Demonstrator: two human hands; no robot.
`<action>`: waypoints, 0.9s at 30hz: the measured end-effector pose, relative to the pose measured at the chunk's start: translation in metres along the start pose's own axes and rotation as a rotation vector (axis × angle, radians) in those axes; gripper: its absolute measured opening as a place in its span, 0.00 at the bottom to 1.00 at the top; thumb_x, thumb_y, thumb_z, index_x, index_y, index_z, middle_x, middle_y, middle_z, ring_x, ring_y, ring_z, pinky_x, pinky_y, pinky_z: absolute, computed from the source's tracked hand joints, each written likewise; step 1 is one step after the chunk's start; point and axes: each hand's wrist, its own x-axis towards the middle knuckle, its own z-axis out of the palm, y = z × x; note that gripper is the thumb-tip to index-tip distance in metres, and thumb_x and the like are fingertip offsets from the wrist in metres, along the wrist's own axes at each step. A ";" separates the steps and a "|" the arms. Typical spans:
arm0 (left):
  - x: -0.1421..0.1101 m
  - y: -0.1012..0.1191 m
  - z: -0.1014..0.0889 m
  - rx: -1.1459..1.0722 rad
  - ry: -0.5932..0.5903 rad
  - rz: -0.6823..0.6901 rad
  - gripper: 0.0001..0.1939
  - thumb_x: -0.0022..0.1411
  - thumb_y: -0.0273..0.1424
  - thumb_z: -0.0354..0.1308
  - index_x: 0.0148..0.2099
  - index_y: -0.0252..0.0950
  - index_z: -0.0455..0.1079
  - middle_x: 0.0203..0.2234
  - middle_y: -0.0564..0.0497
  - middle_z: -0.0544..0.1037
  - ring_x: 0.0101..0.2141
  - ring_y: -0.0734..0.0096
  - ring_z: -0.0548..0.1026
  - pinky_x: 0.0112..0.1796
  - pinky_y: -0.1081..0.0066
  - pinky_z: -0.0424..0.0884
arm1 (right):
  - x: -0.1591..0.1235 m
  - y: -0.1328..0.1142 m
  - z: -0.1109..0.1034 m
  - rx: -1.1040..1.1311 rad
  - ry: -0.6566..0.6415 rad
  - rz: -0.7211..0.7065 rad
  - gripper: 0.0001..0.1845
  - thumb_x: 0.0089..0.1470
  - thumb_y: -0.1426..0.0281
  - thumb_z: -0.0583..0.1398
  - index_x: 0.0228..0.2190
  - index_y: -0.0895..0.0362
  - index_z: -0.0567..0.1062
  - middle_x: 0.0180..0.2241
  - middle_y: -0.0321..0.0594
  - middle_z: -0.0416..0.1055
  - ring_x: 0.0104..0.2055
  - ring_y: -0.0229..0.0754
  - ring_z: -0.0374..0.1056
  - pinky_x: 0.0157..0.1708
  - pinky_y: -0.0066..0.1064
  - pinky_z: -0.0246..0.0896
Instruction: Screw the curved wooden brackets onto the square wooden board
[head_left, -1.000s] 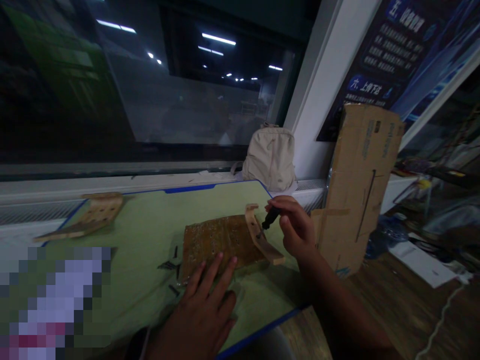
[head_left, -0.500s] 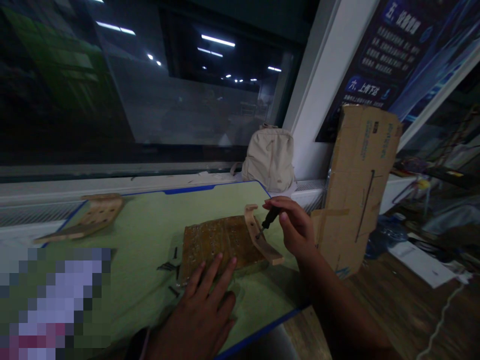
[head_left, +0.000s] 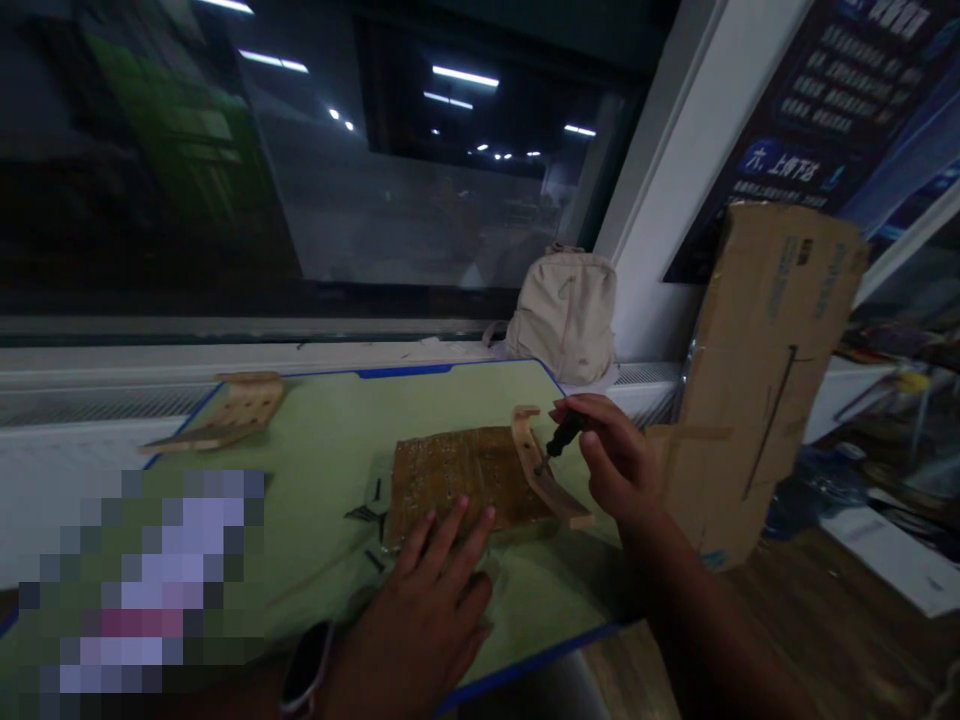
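My right hand (head_left: 611,455) grips the black handle of a screwdriver (head_left: 564,434), tilted down to the left. Its tip meets a curved wooden piece (head_left: 555,490) with holes, at the right end of a brown, tape-covered block (head_left: 469,470). Whether a screw sits under the tip is too small to tell. Fingers spread, my left hand (head_left: 431,600) rests on the block's near edge. Several dark screws (head_left: 364,514) lie just left of the block. A second curved wooden piece (head_left: 236,412) with holes lies at the table's far left corner.
The green table (head_left: 322,450) has a blue edge. A beige backpack (head_left: 562,315) stands behind it by the window. At the right leans a tall cardboard sheet (head_left: 772,390), near a large clear water bottle (head_left: 806,490). A blurred patch (head_left: 161,580) hides the lower left.
The whole view has shifted, so things appear farther right. Both hands keep their places on the block and the screwdriver, whose tip stays at the wooden piece.
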 end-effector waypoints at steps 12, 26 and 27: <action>0.000 -0.001 -0.003 0.010 -0.087 0.017 0.16 0.67 0.44 0.61 0.45 0.36 0.67 0.70 0.37 0.54 0.69 0.39 0.51 0.65 0.50 0.23 | 0.001 -0.002 -0.002 0.001 0.068 -0.082 0.15 0.57 0.72 0.65 0.47 0.50 0.77 0.39 0.42 0.73 0.40 0.42 0.73 0.36 0.34 0.73; 0.002 0.000 -0.004 0.030 -0.080 0.026 0.17 0.65 0.44 0.63 0.43 0.36 0.68 0.70 0.36 0.55 0.67 0.36 0.56 0.65 0.50 0.20 | 0.002 -0.002 -0.003 -0.102 0.150 -0.023 0.11 0.54 0.71 0.66 0.41 0.51 0.76 0.33 0.38 0.72 0.34 0.41 0.71 0.30 0.33 0.69; 0.003 0.000 -0.004 0.029 -0.081 0.025 0.17 0.65 0.44 0.63 0.43 0.36 0.68 0.70 0.36 0.55 0.67 0.36 0.56 0.65 0.49 0.20 | 0.002 -0.002 -0.004 -0.126 0.109 -0.049 0.09 0.56 0.70 0.65 0.41 0.52 0.77 0.33 0.40 0.72 0.36 0.43 0.70 0.31 0.35 0.69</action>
